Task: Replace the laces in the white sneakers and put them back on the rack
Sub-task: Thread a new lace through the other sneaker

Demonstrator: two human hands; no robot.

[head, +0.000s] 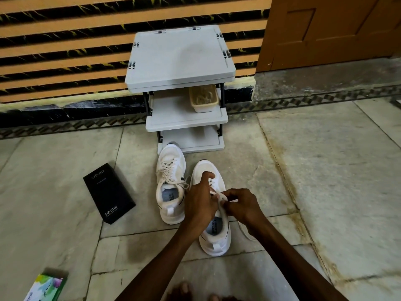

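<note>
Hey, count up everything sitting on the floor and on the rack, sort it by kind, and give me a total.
White sneakers: 2
Boxes: 2, a black box and a green box
Beige tub: 1
Shoe rack: 1
Total: 6

The left forearm [165,255] and the right forearm [290,255] are lean and bare, uncovered along all their visible length down to the wrists. Each ends in a bare, unadorned hand: the left grip [200,203] and the right grip [244,208]. Bare toes [184,287] show at the bottom edge, slightly blurred.
</note>
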